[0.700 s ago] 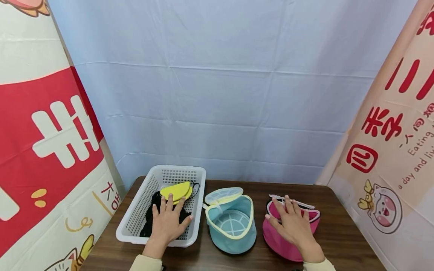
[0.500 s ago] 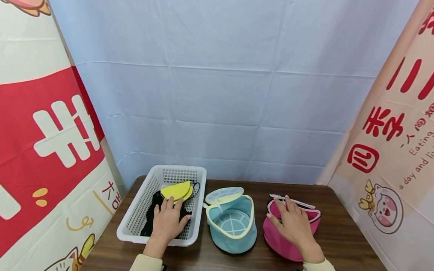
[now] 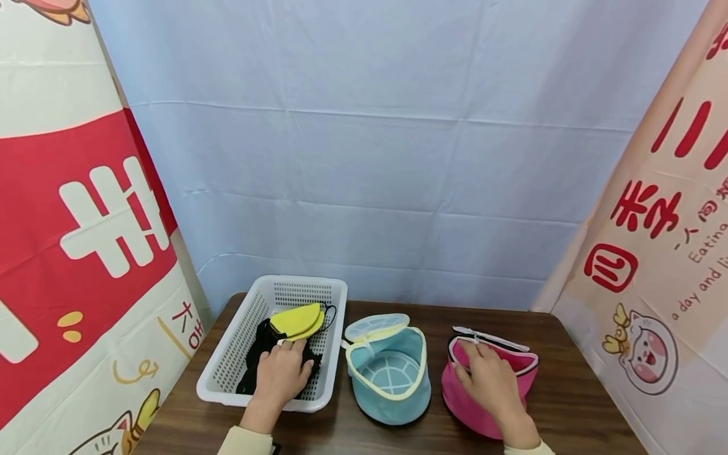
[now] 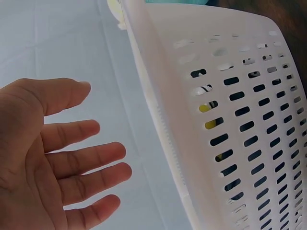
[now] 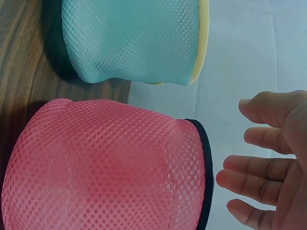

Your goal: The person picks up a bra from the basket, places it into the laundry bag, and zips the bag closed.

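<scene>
My left hand (image 3: pixel 280 374) hovers over the front of a white slotted plastic basket (image 3: pixel 214 379). In the left wrist view its fingers are loosely bent, apart from the basket wall (image 4: pixel 165 96) and holding nothing. Black cloth (image 3: pixel 258 344) lies in the basket, partly hidden by that hand, with a yellow half-round piece (image 3: pixel 297 320) on it and a thin black loop beside it. My right hand (image 3: pixel 490 383) hovers above a pink mesh laundry bag (image 3: pixel 463 404), whose lid is folded back. The right wrist view shows relaxed fingers near the bag's black zipper edge (image 5: pixel 207 167), holding nothing.
A teal mesh laundry bag (image 3: pixel 392 407) with yellow trim stands between the basket and the pink bag, its round lid (image 3: pixel 375 325) flipped back. All rest on a dark wooden table (image 3: pixel 580 379). Pale blue cloth (image 3: pixel 364 158) hangs behind, with printed cloths on both sides.
The fingers of both hands, spread and straighter before, now bend downward and closer together. Both hands stay over the same basket and pink bag. The head view has shifted slightly.
</scene>
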`<action>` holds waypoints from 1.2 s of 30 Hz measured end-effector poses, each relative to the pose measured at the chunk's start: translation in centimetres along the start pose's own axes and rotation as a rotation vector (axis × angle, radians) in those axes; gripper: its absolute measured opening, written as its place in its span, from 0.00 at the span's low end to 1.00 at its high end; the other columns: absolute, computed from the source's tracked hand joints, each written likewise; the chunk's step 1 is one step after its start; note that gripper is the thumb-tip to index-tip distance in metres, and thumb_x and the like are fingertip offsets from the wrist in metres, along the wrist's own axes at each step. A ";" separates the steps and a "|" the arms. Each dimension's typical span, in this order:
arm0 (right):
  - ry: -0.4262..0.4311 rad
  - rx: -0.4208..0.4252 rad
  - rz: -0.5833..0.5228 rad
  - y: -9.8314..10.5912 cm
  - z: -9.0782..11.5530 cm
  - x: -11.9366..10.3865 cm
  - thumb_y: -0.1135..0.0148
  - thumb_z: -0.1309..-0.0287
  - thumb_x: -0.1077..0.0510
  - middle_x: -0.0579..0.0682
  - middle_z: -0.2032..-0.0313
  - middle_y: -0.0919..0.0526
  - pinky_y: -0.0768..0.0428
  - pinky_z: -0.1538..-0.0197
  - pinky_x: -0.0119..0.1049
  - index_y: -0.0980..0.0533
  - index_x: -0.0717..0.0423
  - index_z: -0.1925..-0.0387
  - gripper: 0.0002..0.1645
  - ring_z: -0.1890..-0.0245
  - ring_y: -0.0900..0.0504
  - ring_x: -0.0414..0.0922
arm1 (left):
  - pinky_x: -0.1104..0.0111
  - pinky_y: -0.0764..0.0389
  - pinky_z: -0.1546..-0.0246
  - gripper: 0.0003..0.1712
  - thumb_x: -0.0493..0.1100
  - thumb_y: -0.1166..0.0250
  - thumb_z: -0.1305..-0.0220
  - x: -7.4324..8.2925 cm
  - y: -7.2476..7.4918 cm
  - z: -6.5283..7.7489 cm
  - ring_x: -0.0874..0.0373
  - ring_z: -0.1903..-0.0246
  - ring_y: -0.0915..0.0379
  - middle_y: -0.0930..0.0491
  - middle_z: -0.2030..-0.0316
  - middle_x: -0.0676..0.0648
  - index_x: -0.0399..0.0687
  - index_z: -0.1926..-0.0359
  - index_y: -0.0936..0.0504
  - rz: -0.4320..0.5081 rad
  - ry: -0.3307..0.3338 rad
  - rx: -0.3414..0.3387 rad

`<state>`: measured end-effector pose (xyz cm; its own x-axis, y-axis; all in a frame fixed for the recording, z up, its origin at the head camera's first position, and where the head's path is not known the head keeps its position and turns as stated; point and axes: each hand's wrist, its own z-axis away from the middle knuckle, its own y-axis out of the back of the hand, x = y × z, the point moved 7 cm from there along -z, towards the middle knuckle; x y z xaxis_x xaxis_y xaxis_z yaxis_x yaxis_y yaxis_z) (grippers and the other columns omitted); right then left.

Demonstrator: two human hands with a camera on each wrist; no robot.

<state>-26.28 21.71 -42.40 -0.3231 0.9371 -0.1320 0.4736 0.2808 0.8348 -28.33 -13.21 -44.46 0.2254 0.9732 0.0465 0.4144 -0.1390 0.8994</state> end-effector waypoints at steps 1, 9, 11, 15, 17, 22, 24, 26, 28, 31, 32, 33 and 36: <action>-0.010 -0.008 -0.007 0.0 0.0 0.0 0.29 0.56 0.55 0.66 0.60 0.21 0.25 0.74 0.52 0.23 0.65 0.55 0.26 0.70 0.21 0.60 | 0.56 0.31 0.78 0.23 0.51 0.30 0.50 0.0 0.0 0.0 0.46 0.74 0.27 0.22 0.70 0.43 0.42 0.56 0.20 0.005 0.003 -0.010; -0.130 -0.047 -0.160 -0.3 0.7 -0.5 0.30 0.53 0.55 0.66 0.55 0.23 0.24 0.63 0.55 0.24 0.65 0.51 0.28 0.58 0.23 0.61 | 0.55 0.29 0.77 0.23 0.51 0.30 0.49 -0.3 0.2 0.1 0.45 0.72 0.25 0.21 0.67 0.41 0.41 0.55 0.18 0.072 0.037 -0.083; -0.146 -0.051 -0.187 -0.5 0.7 -0.7 0.30 0.53 0.55 0.65 0.54 0.23 0.25 0.61 0.55 0.24 0.65 0.51 0.28 0.56 0.23 0.60 | 0.55 0.28 0.78 0.24 0.51 0.30 0.49 -0.6 0.1 -0.1 0.45 0.73 0.25 0.21 0.67 0.41 0.41 0.55 0.18 0.081 0.045 -0.089; -0.172 -0.078 -0.235 -1.2 0.5 -1.0 0.31 0.51 0.55 0.62 0.53 0.22 0.25 0.58 0.55 0.25 0.64 0.50 0.27 0.54 0.23 0.58 | 0.53 0.26 0.77 0.25 0.51 0.31 0.48 -1.6 -0.4 -0.6 0.45 0.70 0.24 0.21 0.63 0.39 0.40 0.52 0.19 0.133 0.085 -0.148; -0.178 -0.096 -0.249 -1.5 0.5 -1.2 0.32 0.50 0.55 0.62 0.53 0.23 0.26 0.57 0.56 0.25 0.63 0.49 0.27 0.54 0.23 0.58 | 0.52 0.25 0.75 0.26 0.50 0.31 0.47 -2.0 -0.7 -0.7 0.43 0.67 0.24 0.21 0.60 0.38 0.39 0.51 0.20 0.163 0.103 -0.174; -0.180 -0.134 -0.306 -2.4 0.2 -1.8 0.32 0.50 0.57 0.61 0.56 0.22 0.26 0.56 0.54 0.25 0.65 0.49 0.27 0.57 0.22 0.56 | 0.52 0.24 0.70 0.26 0.49 0.32 0.46 -3.1 -1.2 -0.9 0.44 0.64 0.24 0.22 0.59 0.37 0.38 0.49 0.22 0.201 0.153 -0.214; -0.180 -0.143 -0.329 -2.8 -0.1 -1.9 0.32 0.50 0.58 0.59 0.59 0.21 0.24 0.58 0.50 0.25 0.65 0.49 0.26 0.61 0.22 0.52 | 0.52 0.24 0.69 0.26 0.49 0.32 0.46 -3.4 -1.5 -1.0 0.43 0.63 0.24 0.23 0.58 0.37 0.38 0.49 0.22 0.207 0.174 -0.238; -0.183 -0.153 -0.358 -3.2 -0.3 -2.1 0.32 0.50 0.59 0.57 0.63 0.21 0.24 0.62 0.46 0.25 0.66 0.50 0.25 0.65 0.22 0.49 | 0.51 0.25 0.67 0.27 0.49 0.33 0.45 -3.7 -1.6 -1.1 0.43 0.60 0.25 0.23 0.56 0.37 0.38 0.48 0.23 0.215 0.188 -0.265; -0.188 -0.158 -0.386 -3.5 -0.5 -2.2 0.32 0.50 0.60 0.55 0.65 0.21 0.24 0.64 0.43 0.25 0.66 0.51 0.23 0.68 0.22 0.46 | 0.49 0.25 0.65 0.27 0.49 0.33 0.44 -4.1 -1.7 -1.2 0.41 0.58 0.26 0.24 0.55 0.36 0.37 0.48 0.23 0.217 0.199 -0.288; -0.197 -0.180 -0.421 -4.1 -0.7 -2.4 0.33 0.49 0.61 0.55 0.66 0.21 0.23 0.66 0.41 0.25 0.67 0.53 0.22 0.70 0.22 0.44 | 0.47 0.27 0.62 0.27 0.49 0.34 0.44 -4.6 -1.8 -1.3 0.40 0.55 0.27 0.24 0.54 0.35 0.36 0.47 0.23 0.217 0.211 -0.310; -0.204 -0.187 -0.432 -4.3 -0.8 -2.5 0.33 0.49 0.61 0.55 0.67 0.21 0.23 0.66 0.41 0.25 0.68 0.53 0.22 0.70 0.22 0.43 | 0.46 0.27 0.61 0.28 0.49 0.34 0.44 -4.8 -1.8 -1.3 0.40 0.54 0.28 0.25 0.53 0.35 0.36 0.47 0.24 0.217 0.213 -0.316; -0.209 -0.195 -0.438 -4.5 -0.9 -2.5 0.34 0.49 0.61 0.55 0.67 0.21 0.23 0.66 0.40 0.25 0.68 0.53 0.22 0.71 0.22 0.43 | 0.46 0.27 0.61 0.27 0.48 0.34 0.44 -4.9 -1.9 -1.4 0.40 0.54 0.28 0.25 0.53 0.35 0.35 0.47 0.24 0.218 0.214 -0.320; -0.234 -0.226 -0.446 -5.0 -0.9 -2.6 0.34 0.48 0.60 0.54 0.68 0.21 0.23 0.66 0.41 0.25 0.70 0.53 0.22 0.71 0.23 0.42 | 0.47 0.27 0.59 0.27 0.48 0.34 0.43 -5.2 -2.0 -1.5 0.39 0.53 0.28 0.25 0.53 0.34 0.35 0.47 0.24 0.228 0.218 -0.337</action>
<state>-28.61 17.69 -45.76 -0.2492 0.7659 -0.5927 0.1360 0.6336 0.7616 -31.64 -17.74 -45.83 0.0717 0.9456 0.3174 0.0576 -0.3216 0.9451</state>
